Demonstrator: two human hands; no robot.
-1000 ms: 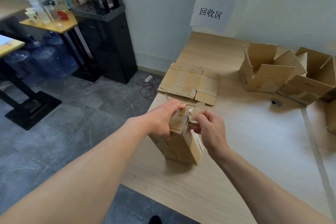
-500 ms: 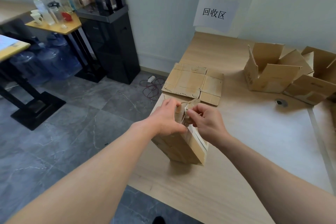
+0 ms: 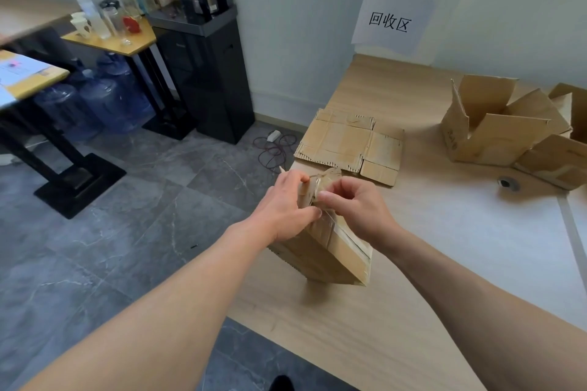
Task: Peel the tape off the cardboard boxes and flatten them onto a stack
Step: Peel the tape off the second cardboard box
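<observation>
A small taped cardboard box [image 3: 330, 251] stands on end near the left edge of the wooden table [image 3: 428, 263]. My left hand [image 3: 282, 203] grips its upper left side. My right hand [image 3: 355, 203] pinches a crumpled strip of clear tape [image 3: 324, 181] at the box's top. Clear tape still runs down the box's near face. A flattened cardboard box [image 3: 346, 144] lies on the table just behind. Two open boxes [image 3: 495, 133] stand at the back right.
A round black cable hole [image 3: 508, 182] sits in the table near the open boxes. Left of the table is grey tiled floor with a black water dispenser [image 3: 203, 51], water jugs [image 3: 104, 105], side tables and a cable [image 3: 273, 149]. A paper sign [image 3: 389, 22] hangs on the wall.
The box and both hands have shifted slightly away from me. My right hand has pulled the tape strip up at the box's top, and its loose end now stands higher.
</observation>
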